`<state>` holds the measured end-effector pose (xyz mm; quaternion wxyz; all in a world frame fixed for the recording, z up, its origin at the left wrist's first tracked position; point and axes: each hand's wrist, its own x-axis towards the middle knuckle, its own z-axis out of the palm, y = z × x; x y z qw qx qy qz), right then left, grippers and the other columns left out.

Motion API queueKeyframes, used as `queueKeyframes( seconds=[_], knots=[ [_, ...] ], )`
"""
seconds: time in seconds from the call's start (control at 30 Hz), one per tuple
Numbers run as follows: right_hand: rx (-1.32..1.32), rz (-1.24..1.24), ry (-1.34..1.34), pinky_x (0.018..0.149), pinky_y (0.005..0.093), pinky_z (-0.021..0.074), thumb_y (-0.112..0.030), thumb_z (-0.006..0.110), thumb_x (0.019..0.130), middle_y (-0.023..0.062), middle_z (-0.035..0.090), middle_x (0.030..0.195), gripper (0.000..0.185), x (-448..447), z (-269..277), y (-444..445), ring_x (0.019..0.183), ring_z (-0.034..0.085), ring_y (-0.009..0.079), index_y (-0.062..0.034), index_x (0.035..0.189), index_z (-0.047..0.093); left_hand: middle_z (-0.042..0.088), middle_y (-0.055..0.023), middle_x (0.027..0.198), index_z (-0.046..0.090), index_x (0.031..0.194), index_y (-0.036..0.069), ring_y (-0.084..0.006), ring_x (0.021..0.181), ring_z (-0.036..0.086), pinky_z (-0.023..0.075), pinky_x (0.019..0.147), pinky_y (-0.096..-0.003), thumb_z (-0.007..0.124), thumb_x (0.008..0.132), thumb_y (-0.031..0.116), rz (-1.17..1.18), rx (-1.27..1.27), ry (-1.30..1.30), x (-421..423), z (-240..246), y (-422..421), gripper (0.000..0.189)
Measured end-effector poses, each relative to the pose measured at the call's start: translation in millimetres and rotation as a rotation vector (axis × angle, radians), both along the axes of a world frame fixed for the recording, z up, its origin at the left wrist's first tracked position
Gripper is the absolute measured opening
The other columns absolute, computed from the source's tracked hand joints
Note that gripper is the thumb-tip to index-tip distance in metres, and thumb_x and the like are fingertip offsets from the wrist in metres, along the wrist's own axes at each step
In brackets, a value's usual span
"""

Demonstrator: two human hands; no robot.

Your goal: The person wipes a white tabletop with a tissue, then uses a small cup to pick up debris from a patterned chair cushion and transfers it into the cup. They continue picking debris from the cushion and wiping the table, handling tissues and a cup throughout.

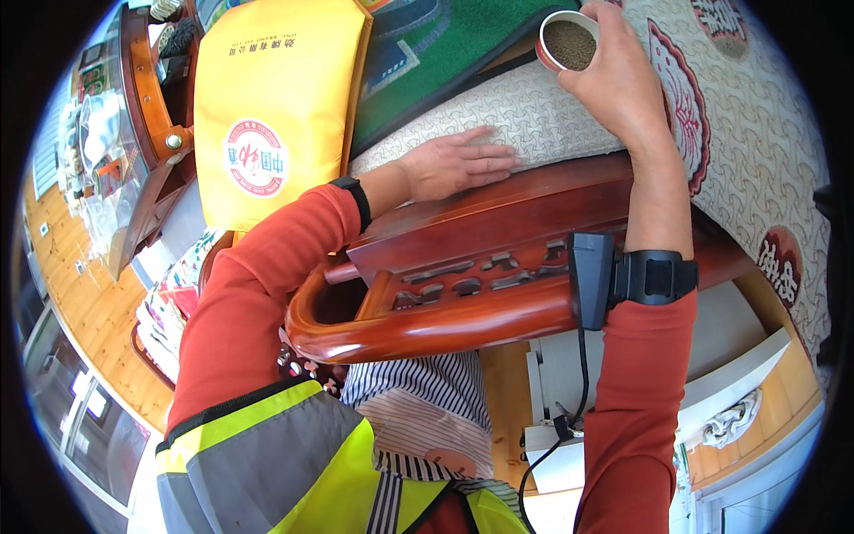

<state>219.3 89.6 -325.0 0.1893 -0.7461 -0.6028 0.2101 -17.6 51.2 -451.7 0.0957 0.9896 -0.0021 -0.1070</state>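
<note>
A paper cup (545, 56) with a white rim and red outer wall is held in my right hand (620, 83) near the top of the view. Brown granules (569, 44) show inside it. The cup's far side is partly covered by my fingers. My left hand (460, 163) lies palm down, holding nothing, at the front edge of a beige patterned cushion (534, 103). Its fingers are slightly spread and a little blurred. Under that cushion is a reddish-brown wooden seat (494, 200), with a rounded armrest (434, 337) closer to my body.
A yellow bag (280, 87) bearing writing stands left of my left hand. Beyond the cushion lies a green mat (460, 53) with a dark border. A black cable (582, 374) hangs from a device (592, 280) at my right wrist. Cluttered wooden furniture (150, 100) stands far left.
</note>
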Motion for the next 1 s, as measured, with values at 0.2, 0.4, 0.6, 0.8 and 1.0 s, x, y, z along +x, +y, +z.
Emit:
queueKeyframes(
  seconds=[0.2,0.4,0.6,0.8,1.0],
  knots=[
    [0.020,0.017,-0.054,0.091,0.0449,0.0486,-0.004,0.074,0.067,0.0258,0.061,0.112,0.055,-1.0,3.1,-6.1,0.108,0.059,0.0422,-0.0009,0.117,0.050,0.017,0.0084,0.163,0.028,0.154,0.022,-0.0121,0.151,0.013,0.0028,0.126,-0.0452,0.044,0.095,0.023,0.036,0.060,0.043,7.7,3.8,-8.4,0.061],
    [-0.056,0.005,-0.021,0.090,0.0455,0.0490,-0.004,0.074,0.068,0.0255,0.061,0.110,0.054,-0.9,0.9,1.9,0.106,0.059,0.0429,-0.0011,0.116,0.050,0.018,0.0092,0.163,0.038,0.149,0.025,-0.0113,0.151,0.012,0.0026,0.125,-0.0469,0.046,0.093,0.024,-0.073,0.133,0.065,27.8,2.5,-2.7,0.057],
    [-0.101,-0.004,-0.069,0.091,0.0456,0.0493,-0.005,0.075,0.067,0.0252,0.062,0.111,0.056,-6.8,12.7,-6.4,0.108,0.059,0.0423,-0.0013,0.117,0.050,0.028,0.0076,0.159,0.060,0.132,0.023,-0.0125,0.150,0.016,0.0046,0.126,-0.0473,0.053,0.088,0.019,-0.091,0.000,-0.012,20.5,-0.7,1.0,0.045],
    [-0.154,0.039,-0.057,0.094,0.0454,0.0487,-0.006,0.077,0.068,0.0261,0.058,0.119,0.062,-0.9,6.3,0.5,0.114,0.057,0.0412,-0.0023,0.123,0.049,0.033,0.0055,0.158,0.064,0.128,0.019,-0.0125,0.150,0.018,0.0042,0.126,-0.0471,0.054,0.087,0.019,-0.155,-0.059,0.013,-4.6,0.5,2.5,0.042],
    [-0.026,0.072,-0.050,0.097,0.0427,0.0479,-0.008,0.076,0.068,0.0206,0.058,0.124,0.065,1.8,-8.4,-1.2,0.115,0.058,0.0382,-0.0043,0.127,0.049,0.034,0.0006,0.157,0.064,0.127,0.015,-0.0153,0.150,0.017,0.0042,0.125,-0.0480,0.053,0.086,0.023,-0.234,0.008,0.111,-42.7,10.6,-3.6,0.043]
  ],
)
